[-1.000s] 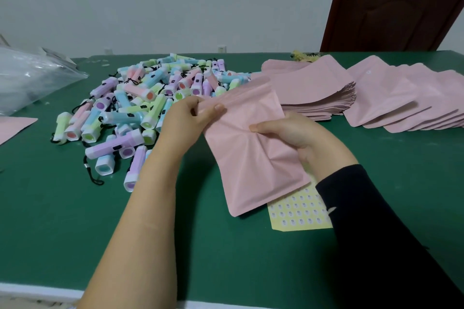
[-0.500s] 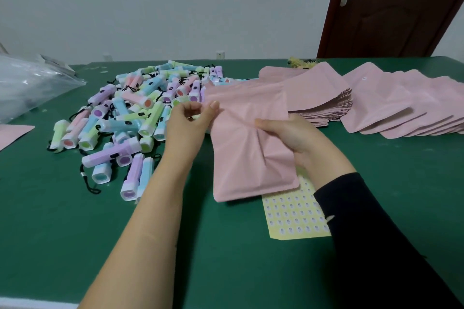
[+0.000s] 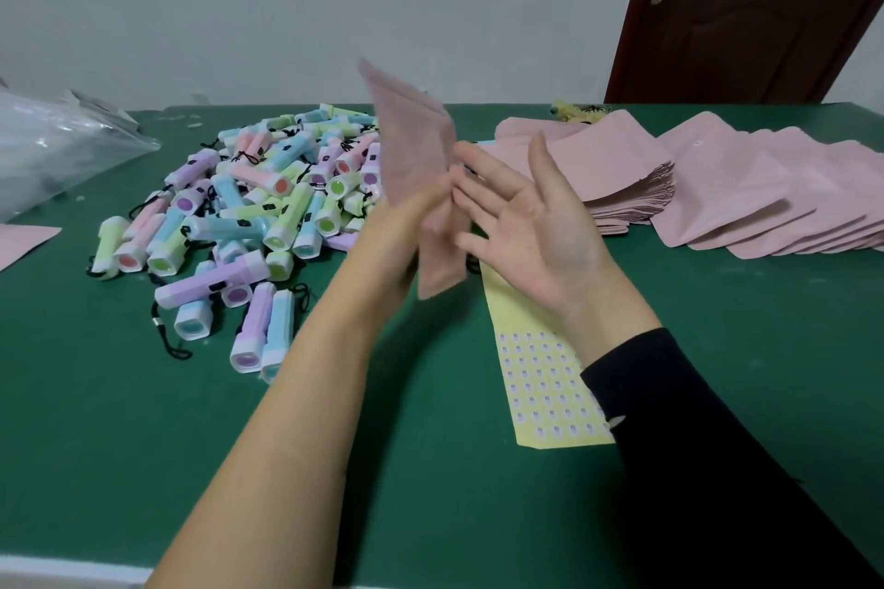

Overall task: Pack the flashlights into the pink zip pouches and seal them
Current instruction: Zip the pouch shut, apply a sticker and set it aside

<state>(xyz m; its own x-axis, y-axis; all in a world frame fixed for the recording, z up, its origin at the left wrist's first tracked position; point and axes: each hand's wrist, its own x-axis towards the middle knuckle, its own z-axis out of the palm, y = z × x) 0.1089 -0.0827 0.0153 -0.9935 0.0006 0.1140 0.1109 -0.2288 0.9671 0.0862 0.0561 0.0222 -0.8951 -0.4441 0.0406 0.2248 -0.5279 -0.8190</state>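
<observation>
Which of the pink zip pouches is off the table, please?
The pink zip pouch held up in the left hand; the other pouches lie stacked on the green table.

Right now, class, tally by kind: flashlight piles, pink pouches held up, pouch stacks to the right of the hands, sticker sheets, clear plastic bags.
flashlight pile: 1
pink pouch, held up: 1
pouch stacks: 2, the neat stack and the fanned row
sticker sheet: 1
clear plastic bag: 1
Total: 6
</observation>
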